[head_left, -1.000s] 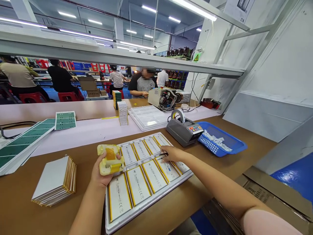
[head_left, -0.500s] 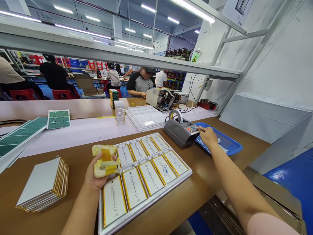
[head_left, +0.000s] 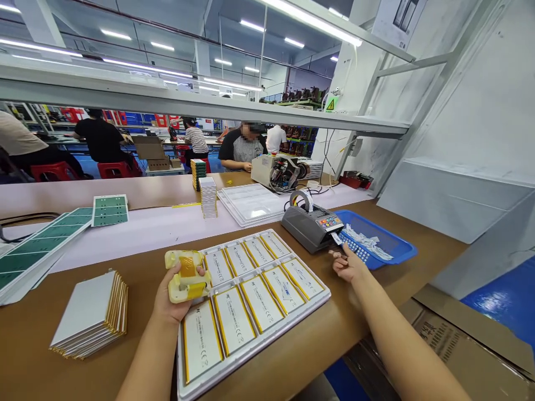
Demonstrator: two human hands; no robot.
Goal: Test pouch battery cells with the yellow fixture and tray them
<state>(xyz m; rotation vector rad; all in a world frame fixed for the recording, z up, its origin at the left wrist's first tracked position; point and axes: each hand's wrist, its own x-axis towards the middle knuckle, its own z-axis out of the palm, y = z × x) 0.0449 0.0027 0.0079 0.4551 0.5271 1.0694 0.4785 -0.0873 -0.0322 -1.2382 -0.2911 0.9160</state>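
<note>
My left hand [head_left: 169, 295] grips a pale yellow plastic fixture [head_left: 178, 292] with amber tape across it, held over the left side of a white tray [head_left: 251, 341]. Flat white battery packs [head_left: 261, 303] with yellow edges lie in rows in that tray. My right hand [head_left: 349, 267] is just in front of a grey tape dispenser [head_left: 303, 228], its fingers half curled and apart. A short tape strip [head_left: 336, 238] sticks out of the dispenser, close above the raised finger. A small dark spot between the right fingers is too unclear to name.
A blue basket [head_left: 403, 253] with white strips stands right of the dispenser. At left are stacked battery packs [head_left: 90, 314] and green sheets [head_left: 62, 234]. Behind are empty white trays [head_left: 251, 203], an opened machine [head_left: 280, 172] and a seated person [head_left: 244, 147]. A shelf beam [head_left: 209, 108] crosses overhead.
My right hand has drawn back from the dispenser's front, down and slightly left, and its fingers have loosened. A tape strip now shows at the outlet. My left hand still holds the fixture.
</note>
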